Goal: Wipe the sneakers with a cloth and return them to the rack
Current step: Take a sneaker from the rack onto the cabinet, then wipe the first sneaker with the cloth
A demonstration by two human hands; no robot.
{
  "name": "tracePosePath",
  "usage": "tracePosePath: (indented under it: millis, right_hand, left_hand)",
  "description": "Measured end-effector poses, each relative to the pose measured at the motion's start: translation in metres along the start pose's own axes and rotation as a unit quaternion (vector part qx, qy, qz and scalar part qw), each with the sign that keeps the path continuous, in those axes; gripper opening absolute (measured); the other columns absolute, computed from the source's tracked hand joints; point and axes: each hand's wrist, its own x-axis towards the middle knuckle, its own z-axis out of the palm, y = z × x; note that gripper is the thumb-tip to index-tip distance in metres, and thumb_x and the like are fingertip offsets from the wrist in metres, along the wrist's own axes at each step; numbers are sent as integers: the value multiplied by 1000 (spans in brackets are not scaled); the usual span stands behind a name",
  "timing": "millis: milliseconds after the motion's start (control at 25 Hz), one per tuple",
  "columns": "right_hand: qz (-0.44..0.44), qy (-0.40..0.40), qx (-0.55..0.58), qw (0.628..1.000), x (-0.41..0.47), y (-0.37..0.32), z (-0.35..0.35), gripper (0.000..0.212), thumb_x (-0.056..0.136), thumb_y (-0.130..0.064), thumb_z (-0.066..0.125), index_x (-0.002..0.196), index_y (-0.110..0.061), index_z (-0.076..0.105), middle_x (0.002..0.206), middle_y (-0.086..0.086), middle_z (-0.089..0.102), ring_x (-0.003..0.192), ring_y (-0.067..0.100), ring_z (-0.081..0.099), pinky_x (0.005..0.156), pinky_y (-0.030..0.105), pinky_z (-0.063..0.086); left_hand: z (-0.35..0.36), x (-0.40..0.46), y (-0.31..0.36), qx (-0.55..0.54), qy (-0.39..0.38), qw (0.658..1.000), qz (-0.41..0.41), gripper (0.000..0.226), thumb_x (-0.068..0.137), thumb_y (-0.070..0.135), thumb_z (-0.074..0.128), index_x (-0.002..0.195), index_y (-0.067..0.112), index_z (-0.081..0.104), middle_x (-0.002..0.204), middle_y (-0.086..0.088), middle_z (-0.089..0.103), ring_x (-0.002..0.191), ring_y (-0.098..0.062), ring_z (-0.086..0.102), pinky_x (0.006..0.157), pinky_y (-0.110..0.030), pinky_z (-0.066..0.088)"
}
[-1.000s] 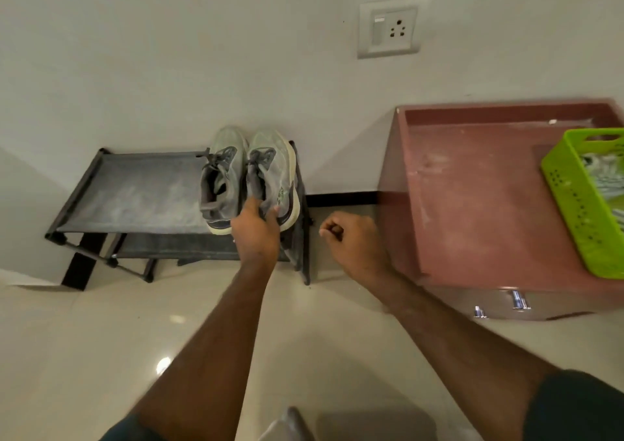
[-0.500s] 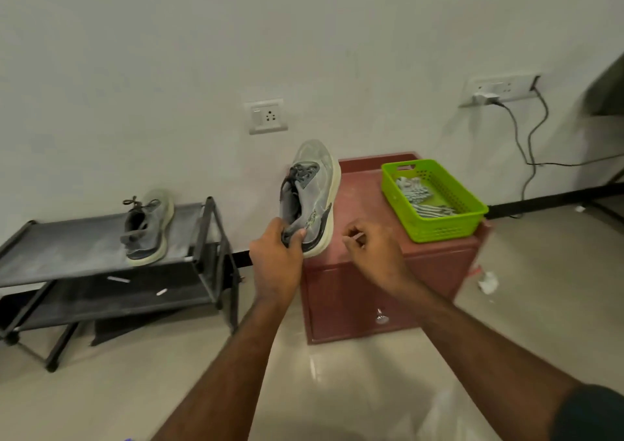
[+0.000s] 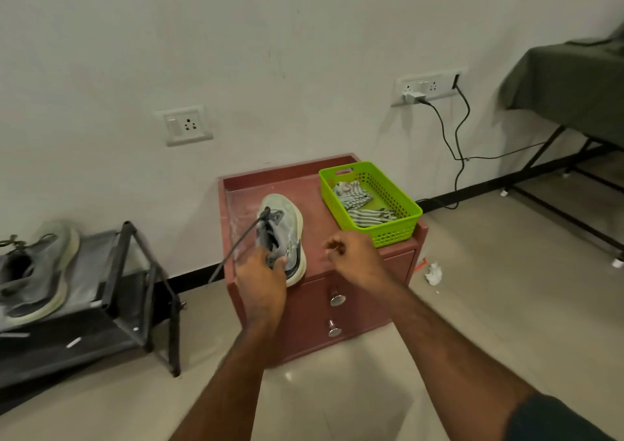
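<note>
Person holding a sneaker on a red cabinet.
Left hand grips the grey sneaker at the cabinet front edge; right hand hovers curled, empty. No writing is legible. Second sneaker sits on the rack.

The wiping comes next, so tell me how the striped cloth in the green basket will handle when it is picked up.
The striped cloth lies crumpled in loose folds in the green basket, so it will probably go limp and drape. It looks thin, so likely light. Being in separate bunches, it may prove more than one piece.
</note>
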Motion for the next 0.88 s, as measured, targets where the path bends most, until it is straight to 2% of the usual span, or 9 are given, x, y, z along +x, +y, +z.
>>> tracePosePath:
  millis: [160, 280, 360, 440, 520, 600, 680, 760, 880]
  right_hand:
    - [-8, 156, 1, 988, 21, 22, -28, 16, 77, -1, 68, 83, -14, 75, 81, -3, 74, 73, 10, 65, 73, 22, 50]
    - [28, 216, -41, 975, 36, 45, -44, 17, 75, 2, 65, 80, -12, 74, 83, 3, 74, 78, 20, 67, 74, 30, 52]
    - [60, 177, -88, 978, 56, 57, -52, 21, 72, 1, 62, 79, -15, 74, 85, 4, 74, 83, 25, 68, 75, 32, 54]
    - [107, 88, -189, 972, 80, 59, -60, 23, 71, -7, 63, 87, -19, 74, 96, 6, 74, 94, 29, 68, 81, 33, 56]
    - [119, -2, -298, 947, 102, 54, -62, 29, 77, -18, 67, 105, -19, 73, 110, 8, 71, 106, 29, 66, 88, 36, 56]
    - [120, -109, -358, 920, 121, 56, -54, 38, 82, -31, 69, 118, -19, 68, 120, 8, 67, 113, 30, 63, 93, 40, 54]
    - [123, -190, -383, 895, 134, 65, -46, 38, 84, -34, 66, 119, -19, 66, 125, 10, 65, 113, 32, 63, 94, 43, 53]
    - [115, -192, -390, 893, 141, 75, -38, 35, 83, -27, 64, 117, -19, 66, 124, 11, 65, 112, 32, 63, 92, 41, 53]
    - [93, -123, -398, 904, 140, 76, -36, 31, 83, -27, 67, 110, -15, 68, 116, 12, 67, 106, 33, 65, 86, 38, 54]
  left_hand:
    - [10, 18, -19, -5, -99, 994, 38, 27, 79, 16, 81, 105, 17, 73, 96, 0, 73, 90, -19, 69, 84, -37, 57]
    - [8, 22, -24, -173, -166, 970, -48, 58, 77, -5, 78, 127, 19, 62, 116, -3, 72, 107, -15, 69, 92, -43, 58]
    - [8, 22, -23, -217, -171, 956, -101, 69, 76, -8, 79, 136, 15, 53, 118, -10, 70, 112, -18, 67, 91, -45, 58]
    - [10, 19, -21, -185, -181, 962, -87, 53, 75, -6, 80, 122, 11, 60, 109, -10, 72, 107, -22, 68, 89, -45, 59]
    - [8, 14, -17, -157, -190, 966, -77, 43, 74, -7, 82, 108, 11, 64, 101, -4, 71, 101, -19, 69, 87, -36, 59]
    - [8, 11, -17, -152, -198, 966, -61, 46, 73, -7, 82, 110, 10, 64, 99, 3, 69, 99, -12, 67, 86, -26, 56]
    - [9, 13, -16, -163, -208, 963, -44, 50, 72, -10, 82, 113, 10, 63, 104, 8, 67, 101, -3, 64, 90, -23, 53]
    - [9, 16, -16, -188, -215, 957, -45, 51, 72, -13, 80, 114, 10, 61, 108, 8, 67, 102, 2, 63, 85, -14, 52]
    - [10, 17, -18, -199, -226, 953, -45, 52, 73, -15, 78, 116, 8, 61, 111, 7, 66, 105, 0, 62, 80, -7, 51]
